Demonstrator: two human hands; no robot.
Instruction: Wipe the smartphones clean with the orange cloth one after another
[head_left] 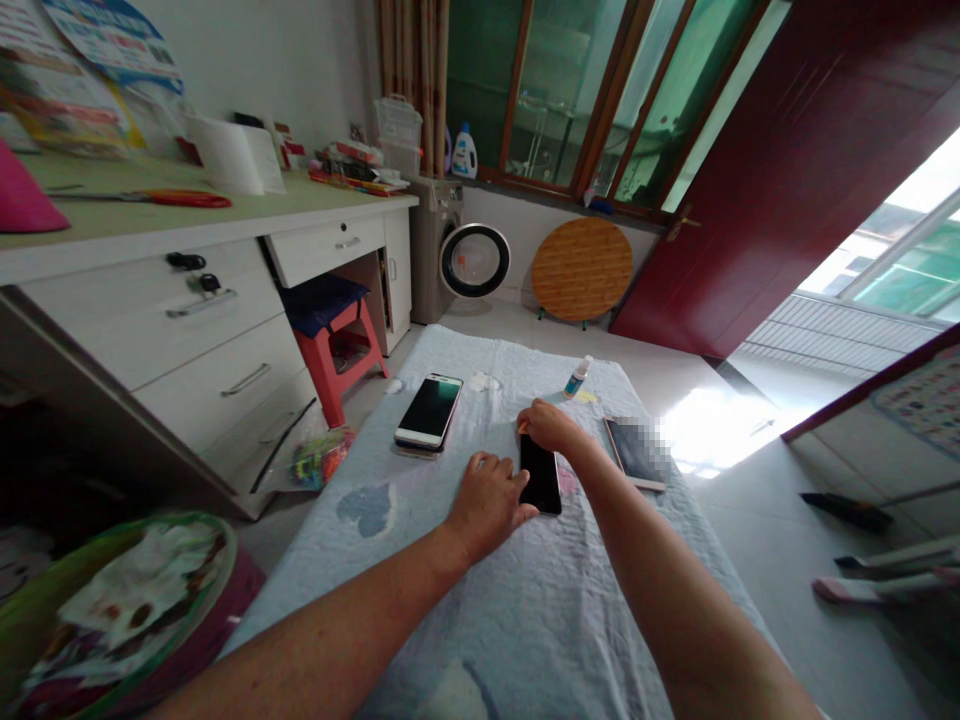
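A black smartphone [541,478] lies face up on the cloth-covered table, between my two hands. My left hand [489,503] rests on the cloth along its left side, fingers loosely bent and apart, with the thumb and index finger touching the phone's left edge. My right hand [553,428] is over the phone's top end, its fingers pinched together at the upper left corner. What those fingers hold, if anything, is too small to make out. Behind my right hand stands a small spray bottle [576,380] with a white cap and blue label.
To the left, a white-framed phone [429,410] lies stacked on another flat device. A dark flat device [631,455], partly pixelated, lies at the right. The pale blue cloth [420,590] covers the table. A full basket [225,560] stands lower left, a red stool [341,345] beyond.
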